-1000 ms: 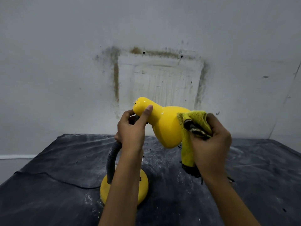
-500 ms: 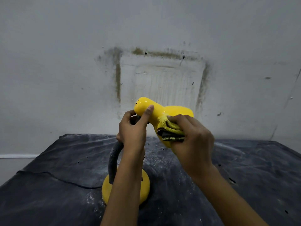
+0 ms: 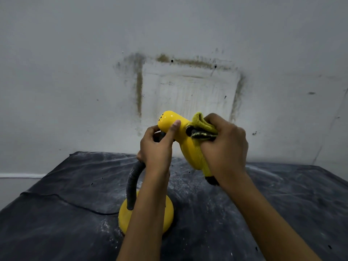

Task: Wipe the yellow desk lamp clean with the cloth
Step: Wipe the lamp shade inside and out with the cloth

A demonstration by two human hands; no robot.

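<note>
The yellow desk lamp (image 3: 190, 147) stands on a dark table, its round yellow base (image 3: 169, 210) near the middle and a grey flexible neck (image 3: 133, 181) curving up to the shade. My left hand (image 3: 157, 149) grips the narrow top end of the shade, thumb lying along it. My right hand (image 3: 225, 147) holds a bunched yellow-green cloth (image 3: 203, 124) and presses it against the upper side of the shade. A dark edge of the cloth hangs below my right wrist. Much of the shade's right side is hidden behind that hand.
The table is covered by a dusty black sheet (image 3: 282, 204). A thin black cord (image 3: 71, 202) runs left from the lamp base. Close behind stands a grey wall with a stained square mark (image 3: 188, 87).
My right hand swept the cloth from the shade's right rim leftward onto its upper part near the neck. My left hand kept its grip; the lamp stayed in place.
</note>
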